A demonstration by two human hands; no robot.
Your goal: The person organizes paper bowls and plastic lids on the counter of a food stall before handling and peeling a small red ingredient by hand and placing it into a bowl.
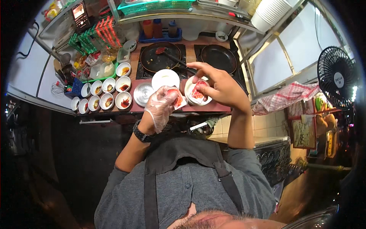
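Note:
My left hand (159,107), in a clear plastic glove, is closed round a red-and-white marbled piece (177,100) that looks like raw meat. A pale sheet shows along that piece's edge. My bare right hand (223,87) pinches a second marbled piece (197,91) between thumb and fingers, over a round white container (188,86). A white plate (165,77) lies just beyond my left hand, beside a round silver lid (142,94). Whether the two pieces are wrapped or bare is hard to make out.
Several white bowls (123,84) with sauces stand at the left. Behind are two dark pans (218,59); a black-handled utensil (173,58) rests across the left pan (149,61). Squeeze bottles (157,29) stand at the back, a black fan (338,78) at the right.

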